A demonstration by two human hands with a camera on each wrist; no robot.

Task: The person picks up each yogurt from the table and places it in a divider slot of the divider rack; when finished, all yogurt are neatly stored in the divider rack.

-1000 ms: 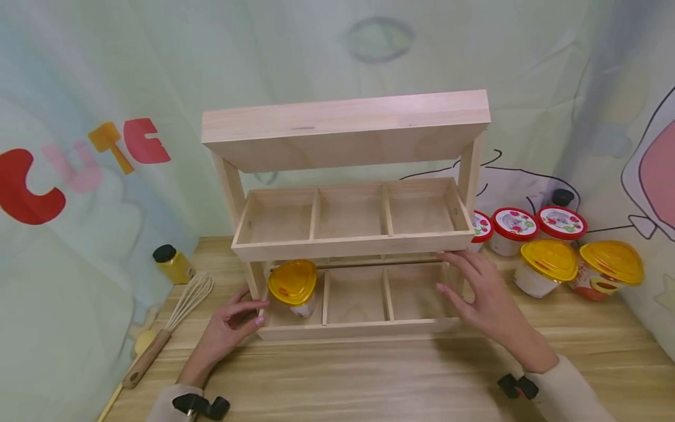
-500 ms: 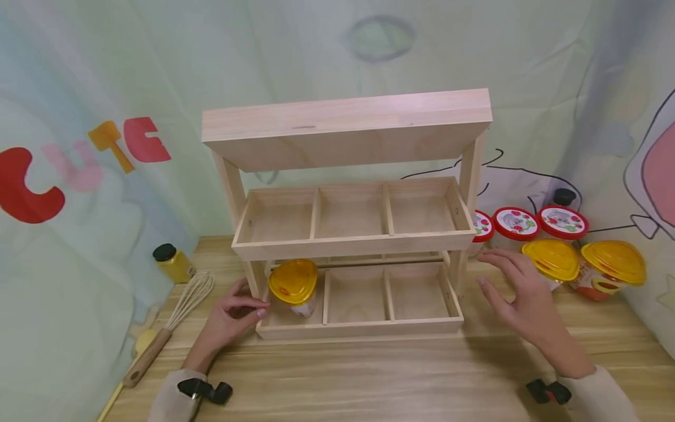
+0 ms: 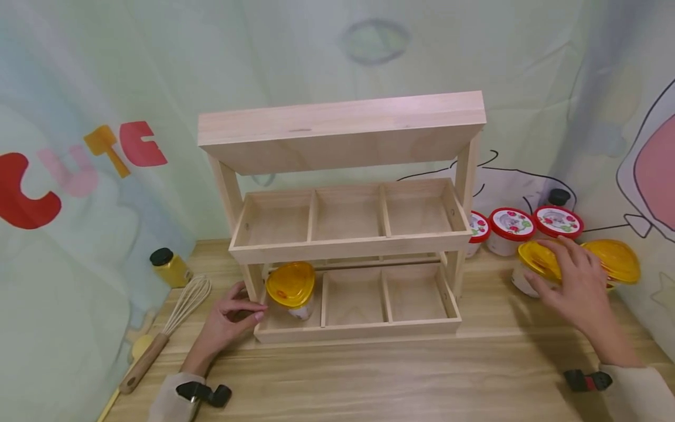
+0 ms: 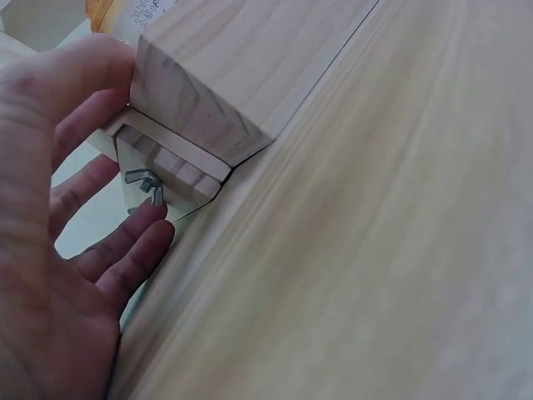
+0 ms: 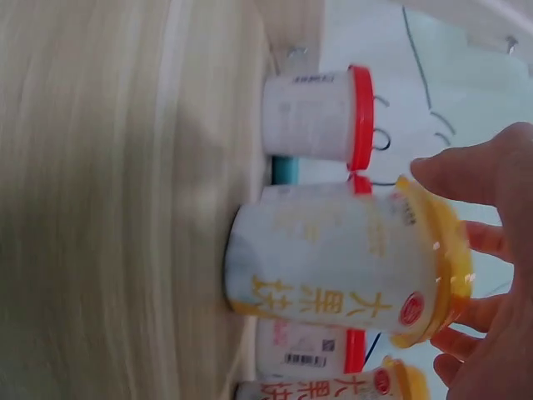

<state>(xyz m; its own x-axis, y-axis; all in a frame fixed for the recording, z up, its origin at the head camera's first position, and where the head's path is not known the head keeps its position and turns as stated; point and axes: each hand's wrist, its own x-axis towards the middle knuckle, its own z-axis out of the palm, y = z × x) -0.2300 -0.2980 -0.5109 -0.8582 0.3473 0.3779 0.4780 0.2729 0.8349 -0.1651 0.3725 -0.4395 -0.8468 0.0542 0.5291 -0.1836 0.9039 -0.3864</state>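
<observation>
A two-tier wooden rack (image 3: 350,249) with divided trays stands mid-table. Its lower left compartment holds a yogurt cup with a yellow lid (image 3: 290,284). My left hand (image 3: 224,322) touches that end with relaxed fingers; the left wrist view has the fingers (image 4: 125,250) beside a metal wing nut (image 4: 148,182) on the wooden end. Over at the right, my right hand (image 3: 577,287) reaches above another yellow-lidded yogurt cup (image 3: 527,278). In the right wrist view its thumb is near the lid (image 5: 445,267) and the other fingers lie partly behind it; contact is unclear.
Red-lidded tubs (image 3: 510,225) and another yellow-lidded cup (image 3: 619,261) stand at the right, near a black cap (image 3: 559,197). Along the left lie a whisk (image 3: 163,334) and a yellow jar with a black lid (image 3: 171,266). A printed curtain (image 3: 316,53) backs the table.
My right hand has left the rack's right end and moved rightward to the yellow-lidded yogurt cup. The left hand stays at the rack's left end.
</observation>
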